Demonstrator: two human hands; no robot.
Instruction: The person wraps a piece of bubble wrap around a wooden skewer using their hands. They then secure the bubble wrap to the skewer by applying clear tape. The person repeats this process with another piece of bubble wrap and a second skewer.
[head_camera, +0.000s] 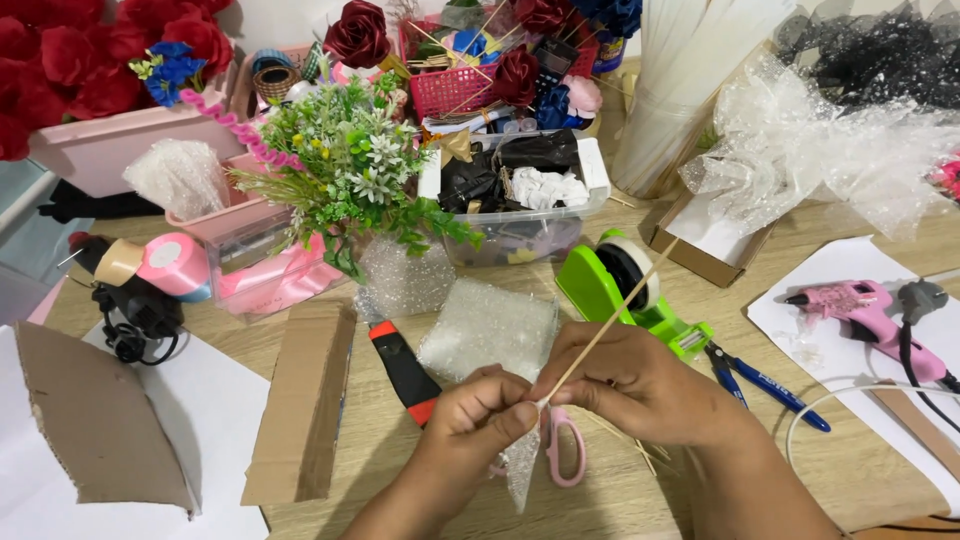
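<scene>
My left hand (478, 412) and my right hand (640, 385) meet low in the middle of the wooden table. Both pinch the lower end of a thin wooden stick (612, 318), which slants up to the right. A strip of clear sparkly wrap (521, 466) hangs from my left fingers at that end of the stick. Pink-handled scissors (567, 448) lie on the table under my hands. A folded pad of the same clear wrap (488, 326) lies just beyond them.
A green tape dispenser (620, 285), blue pliers (765, 383) and a pink glue gun (868, 312) lie right. A red-black utility knife (404, 370), cardboard pieces (303, 398), green sprigs (352, 160) and ribbon rolls (160, 263) sit left. Bins of red fabric roses (120, 55) line the back.
</scene>
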